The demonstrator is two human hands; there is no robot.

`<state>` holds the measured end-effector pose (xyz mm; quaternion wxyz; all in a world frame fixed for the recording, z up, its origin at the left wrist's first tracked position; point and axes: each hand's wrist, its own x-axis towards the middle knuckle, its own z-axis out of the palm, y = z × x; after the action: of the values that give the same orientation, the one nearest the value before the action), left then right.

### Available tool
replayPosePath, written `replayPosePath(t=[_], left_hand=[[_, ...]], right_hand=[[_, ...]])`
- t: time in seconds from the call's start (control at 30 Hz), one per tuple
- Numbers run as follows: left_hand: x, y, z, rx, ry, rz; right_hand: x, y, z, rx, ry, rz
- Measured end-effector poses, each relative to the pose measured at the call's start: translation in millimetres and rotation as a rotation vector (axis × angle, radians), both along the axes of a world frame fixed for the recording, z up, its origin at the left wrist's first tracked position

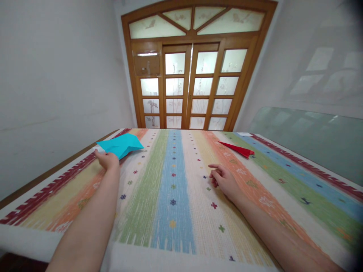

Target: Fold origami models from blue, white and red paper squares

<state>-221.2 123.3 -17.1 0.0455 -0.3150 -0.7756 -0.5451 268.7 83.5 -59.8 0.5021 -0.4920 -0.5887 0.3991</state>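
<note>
Left hand holds a folded blue paper over a striped tablecloth.

The left hand (107, 159) pinches the cyan folded paper (121, 145) near the table's far left edge. The right hand (224, 180) rests loosely curled and empty on the striped tablecloth (172, 196), with a red folded paper (238, 149) lying apart beyond it.

Two folded paper pieces, one blue (120, 145) and one red (237, 149), lie on one striped cloth (172, 189).

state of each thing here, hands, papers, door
left hand: grip shut on blue folded paper
blue folded paper: folded, held at its near edge
right hand: empty, loosely curled on striped cloth
red folded paper: folded, lying untouched
wooden door: closed
</note>
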Motion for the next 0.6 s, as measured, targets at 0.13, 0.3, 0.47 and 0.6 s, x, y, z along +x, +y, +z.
replayPosePath(t=[0.13,0.3,0.47,0.6], left_hand=[[-8,-1,-8.2,0.024,-0.009,0.170],[-3,-1,-12.0,-0.106,0.217,0.190],[5,18,-33.8,-0.402,0.350,-0.109],[0,31,-50.2,-0.618,0.326,-0.174]], right_hand=[[1,0,-1.2,0.002,-0.024,0.007],[0,-1,0.1,-0.010,-0.055,0.017],[-2,-3,4.0,-0.016,-0.067,0.019],[-3,-3,5.0,-0.023,-0.082,0.033]])
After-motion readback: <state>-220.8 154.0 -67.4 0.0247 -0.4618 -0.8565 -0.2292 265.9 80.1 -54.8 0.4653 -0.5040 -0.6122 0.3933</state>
